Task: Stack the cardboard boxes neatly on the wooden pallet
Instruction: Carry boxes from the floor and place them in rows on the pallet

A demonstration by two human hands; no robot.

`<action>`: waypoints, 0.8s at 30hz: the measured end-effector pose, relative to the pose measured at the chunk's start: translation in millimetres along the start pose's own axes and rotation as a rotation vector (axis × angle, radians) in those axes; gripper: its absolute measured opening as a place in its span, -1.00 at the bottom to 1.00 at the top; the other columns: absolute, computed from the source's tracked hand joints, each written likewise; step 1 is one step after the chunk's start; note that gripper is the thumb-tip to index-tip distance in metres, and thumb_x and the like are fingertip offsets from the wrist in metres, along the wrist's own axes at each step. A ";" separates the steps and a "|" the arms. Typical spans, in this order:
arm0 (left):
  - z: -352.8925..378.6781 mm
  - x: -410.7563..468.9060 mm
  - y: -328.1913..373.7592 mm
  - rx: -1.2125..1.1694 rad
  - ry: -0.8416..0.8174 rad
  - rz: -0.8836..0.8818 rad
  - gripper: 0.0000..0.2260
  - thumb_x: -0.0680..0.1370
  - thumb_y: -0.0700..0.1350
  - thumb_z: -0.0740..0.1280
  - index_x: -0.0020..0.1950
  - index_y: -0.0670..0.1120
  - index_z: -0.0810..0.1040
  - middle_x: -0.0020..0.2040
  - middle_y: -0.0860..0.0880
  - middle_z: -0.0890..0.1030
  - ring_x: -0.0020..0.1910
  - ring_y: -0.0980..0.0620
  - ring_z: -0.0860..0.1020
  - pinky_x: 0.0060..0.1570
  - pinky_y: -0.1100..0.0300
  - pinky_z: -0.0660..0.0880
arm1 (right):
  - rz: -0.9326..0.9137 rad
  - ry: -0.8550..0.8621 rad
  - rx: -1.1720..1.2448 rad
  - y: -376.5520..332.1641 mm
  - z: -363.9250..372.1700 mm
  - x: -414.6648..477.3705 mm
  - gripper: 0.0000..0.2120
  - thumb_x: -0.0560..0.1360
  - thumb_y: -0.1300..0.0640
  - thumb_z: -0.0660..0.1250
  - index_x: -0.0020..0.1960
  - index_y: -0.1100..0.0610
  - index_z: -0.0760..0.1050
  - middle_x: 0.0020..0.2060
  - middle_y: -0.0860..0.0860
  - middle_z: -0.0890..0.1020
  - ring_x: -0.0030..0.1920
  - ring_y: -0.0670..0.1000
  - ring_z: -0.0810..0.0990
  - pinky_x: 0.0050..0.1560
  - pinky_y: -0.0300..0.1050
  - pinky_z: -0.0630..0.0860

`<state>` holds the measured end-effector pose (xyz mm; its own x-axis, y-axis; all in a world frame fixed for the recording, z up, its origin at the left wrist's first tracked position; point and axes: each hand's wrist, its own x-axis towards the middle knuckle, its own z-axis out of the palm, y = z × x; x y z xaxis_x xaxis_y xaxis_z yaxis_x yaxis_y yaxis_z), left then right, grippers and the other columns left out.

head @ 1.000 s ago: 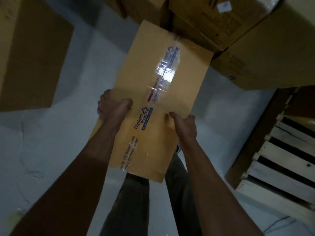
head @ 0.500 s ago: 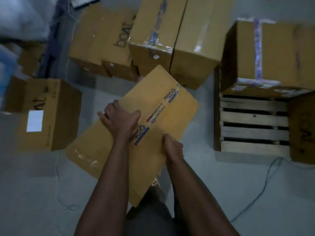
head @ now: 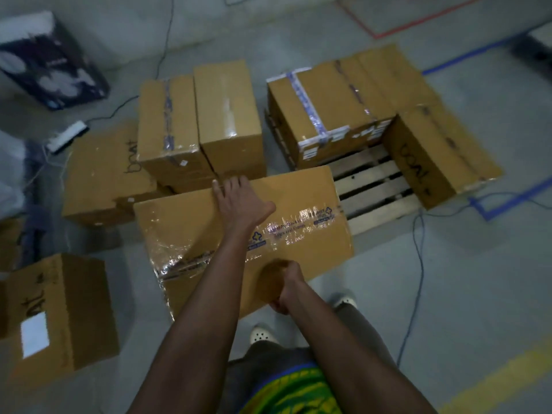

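Observation:
I hold a long taped cardboard box (head: 185, 228) level in front of me, above the floor. My left hand (head: 239, 201) lies over its top, fingers hooked on the far edge. My right hand (head: 285, 289) grips the near edge from below. The box's right end reaches the left edge of the wooden pallet (head: 373, 189), whose front slats are bare. On the pallet sit a taped box (head: 337, 106) at the back and a box marked "boat" (head: 439, 150) on the right.
Several more boxes stand on the floor to the left: a tall pair (head: 200, 124), a flat "boat" box (head: 101, 171), and a labelled one (head: 56, 312) near left. Cables (head: 418, 264) trail by the pallet. A power strip (head: 67, 135) and dark printed carton (head: 50, 64) lie far left.
The box has swung from a diagonal tilt to lying crosswise and level, and moved right toward the pallet. My view has lifted, showing more floor and the whole pallet.

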<state>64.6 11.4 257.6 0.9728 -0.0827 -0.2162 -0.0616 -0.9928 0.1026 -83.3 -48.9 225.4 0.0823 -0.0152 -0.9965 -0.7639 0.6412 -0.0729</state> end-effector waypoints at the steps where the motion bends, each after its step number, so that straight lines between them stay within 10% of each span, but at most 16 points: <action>1: -0.1 0.5 22.7 0.005 0.005 0.025 -0.21 0.32 0.29 0.36 0.41 -0.13 0.39 0.40 -0.14 0.45 0.48 -0.14 0.31 0.58 -0.18 -0.09 | -0.010 0.005 0.026 -12.3 -15.7 -3.5 -0.64 0.54 -0.17 0.23 0.09 0.11 0.51 -0.10 0.09 0.59 -0.10 0.10 0.51 -0.15 -0.09 0.49; 7: -6.8 26.6 157.0 0.015 0.012 0.129 -0.22 0.34 0.30 0.38 0.43 -0.12 0.40 0.40 -0.15 0.44 0.44 -0.15 0.32 0.51 -0.17 0.09 | -0.215 0.118 0.145 -101.5 -125.7 -2.0 -0.56 0.43 -0.05 0.42 0.20 0.16 0.45 0.01 0.09 0.56 0.01 0.12 0.51 0.20 0.08 0.55; 15: 6.9 83.5 273.7 -0.187 -0.082 0.047 -0.22 0.38 0.27 0.39 0.47 -0.13 0.41 0.44 -0.16 0.45 0.46 -0.18 0.33 0.45 -0.22 0.12 | -0.522 0.551 -0.146 -249.4 -244.7 13.8 -0.27 0.50 -0.30 0.30 0.41 0.25 0.37 0.27 0.18 0.56 0.26 0.24 0.53 0.09 -0.03 0.40; 24: 110.6 122.7 354.6 -0.569 -0.317 -0.208 -0.62 0.31 0.18 0.39 -0.03 -0.03 0.50 -0.06 -0.03 0.60 0.00 -0.14 0.56 0.15 -0.01 0.40 | -0.595 0.834 -0.514 -409.8 -317.3 71.2 -0.18 0.49 -0.33 0.27 0.52 0.21 0.25 0.45 0.17 0.41 0.42 0.23 0.40 0.37 0.21 0.29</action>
<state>137.5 -360.3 160.1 0.8341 -0.0021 -0.5516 0.3309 -0.7982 0.5034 32.6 -556.1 171.3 0.2143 -0.8382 -0.5015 -0.9331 -0.0239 -0.3588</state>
